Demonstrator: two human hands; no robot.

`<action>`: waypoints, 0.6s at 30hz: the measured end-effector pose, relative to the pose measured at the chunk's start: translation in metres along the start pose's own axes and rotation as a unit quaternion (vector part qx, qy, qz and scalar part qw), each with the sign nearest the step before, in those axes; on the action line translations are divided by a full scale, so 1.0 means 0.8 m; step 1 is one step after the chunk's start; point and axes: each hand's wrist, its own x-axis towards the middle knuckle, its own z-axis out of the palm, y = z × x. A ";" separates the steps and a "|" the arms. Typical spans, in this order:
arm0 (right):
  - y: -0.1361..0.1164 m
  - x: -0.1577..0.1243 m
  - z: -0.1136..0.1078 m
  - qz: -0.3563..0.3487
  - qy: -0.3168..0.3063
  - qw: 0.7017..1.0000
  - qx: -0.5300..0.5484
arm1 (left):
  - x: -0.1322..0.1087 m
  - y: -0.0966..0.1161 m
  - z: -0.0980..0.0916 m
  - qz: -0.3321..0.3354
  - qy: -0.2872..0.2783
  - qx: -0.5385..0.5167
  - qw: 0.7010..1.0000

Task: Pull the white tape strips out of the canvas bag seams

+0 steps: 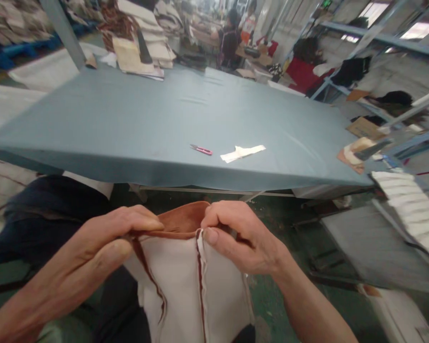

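Note:
Over the lap hangs a sewn piece [171, 267], off-white on the outside with rust-brown seams and a brown suede-like band [184, 220] at its open top edge. My left hand [110, 233] grips that edge on the left, thumb on the near side and fingers over the far side. At a seam on the right, my right hand [243, 233] pinches the same edge between thumb and forefinger. The lower end of the piece runs out of the picture.
A blue-grey covered table [136, 119] stands ahead, bearing pink-handled thread snips [201, 150] and a cream fabric scrap [242, 153]. Stacked cloth pieces [153, 40] lie at its far left. Shelving [379, 35] lines the right; people [232, 35] are in the background.

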 end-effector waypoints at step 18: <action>0.042 0.004 0.040 0.060 -0.015 0.998 0.025 | 0.044 0.000 0.023 -0.084 -0.189 -0.004 0.978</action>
